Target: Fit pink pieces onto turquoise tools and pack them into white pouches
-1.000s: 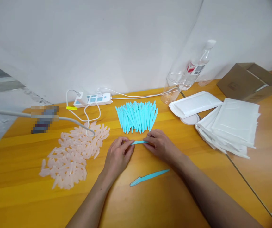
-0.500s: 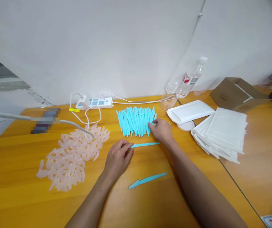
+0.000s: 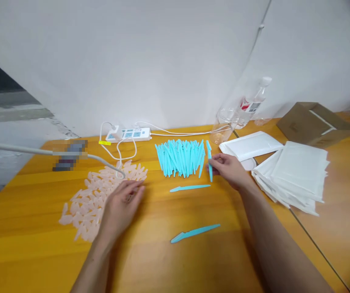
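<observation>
My right hand (image 3: 228, 169) pinches a light-blue eyebrow razor (image 3: 209, 162), held upright in the picture just right of the pile of blue razors (image 3: 181, 158). A single razor (image 3: 190, 188) lies crosswise on the table in front of the pile. Closer to me lies another razor (image 3: 195, 233), slightly slanted. My left hand (image 3: 121, 205) hovers at the right side of a heap of pale pink plastic pieces (image 3: 92, 195), covering part of it. Its fingers are loosely bent, with thumb and index apart and nothing visible between them.
A white power strip (image 3: 146, 133) with cables lies by the wall. A grey cable (image 3: 101, 158) crosses above the pink heap. At right are a clear jar (image 3: 220, 132), a plastic bottle (image 3: 251, 108), white padded envelopes (image 3: 303, 167) and a cardboard box (image 3: 306, 122). A blurred-out dark object (image 3: 69, 154) lies at left.
My right hand has drawn one razor out from the pile's right end. My left hand has let go of the crosswise razor and moved left to the pink pieces. The view shifted slightly.
</observation>
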A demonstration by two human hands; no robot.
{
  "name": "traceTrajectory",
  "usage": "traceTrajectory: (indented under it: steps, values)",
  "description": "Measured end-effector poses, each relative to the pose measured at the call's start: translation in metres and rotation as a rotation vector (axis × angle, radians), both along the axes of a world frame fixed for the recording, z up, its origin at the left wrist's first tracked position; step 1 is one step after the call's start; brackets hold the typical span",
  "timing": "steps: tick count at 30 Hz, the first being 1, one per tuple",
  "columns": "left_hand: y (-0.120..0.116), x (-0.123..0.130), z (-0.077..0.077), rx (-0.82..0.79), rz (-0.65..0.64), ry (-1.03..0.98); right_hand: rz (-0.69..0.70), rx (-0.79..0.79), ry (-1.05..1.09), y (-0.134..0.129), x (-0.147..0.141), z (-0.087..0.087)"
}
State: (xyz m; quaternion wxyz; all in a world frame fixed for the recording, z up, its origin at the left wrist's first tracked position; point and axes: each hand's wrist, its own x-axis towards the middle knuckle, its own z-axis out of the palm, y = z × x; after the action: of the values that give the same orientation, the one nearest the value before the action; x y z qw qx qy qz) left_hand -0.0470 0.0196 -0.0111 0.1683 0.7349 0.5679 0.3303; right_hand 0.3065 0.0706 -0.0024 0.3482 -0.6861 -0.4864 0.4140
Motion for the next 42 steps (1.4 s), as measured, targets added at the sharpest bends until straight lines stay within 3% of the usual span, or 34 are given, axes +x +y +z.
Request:
traceTrajectory:
  steps: [2,4,8,12,21,25,29,33,37,42]
  values:
    - [0.001,-0.027,0.005,-0.016,0.119,0.048,0.141,-0.029,0.273,-0.019,0.010,0.004]
    - [0.003,-0.043,0.007,-0.053,0.123,0.140,0.326,-0.089,0.359,-0.035,0.015,0.007]
    - [0.011,-0.041,0.004,-0.121,-0.002,0.359,0.632,-0.201,0.199,-0.051,0.006,0.009]
    - [0.021,-0.029,0.004,-0.099,-0.032,0.563,0.750,-0.134,0.016,-0.053,-0.010,0.006]
    - [0.042,-0.028,0.017,-0.120,-0.160,0.675,0.765,-0.018,-0.157,-0.053,-0.020,0.001]
    - [0.040,-0.018,0.017,-0.045,-0.248,0.558,0.758,0.004,-0.168,-0.054,-0.020,0.002]
    - [0.019,-0.009,0.014,-0.065,-0.215,0.395,0.754,0.024,-0.146,-0.053,-0.019,0.000]
    - [0.005,-0.016,0.007,-0.080,-0.207,0.424,0.736,0.020,-0.133,-0.054,-0.019,-0.002]
    - [0.012,-0.022,-0.001,-0.048,-0.223,0.502,0.740,0.023,-0.154,-0.054,-0.020,-0.001]
    - [0.021,-0.007,0.000,0.027,-0.210,0.466,0.734,0.023,-0.144,-0.054,-0.019,-0.002]
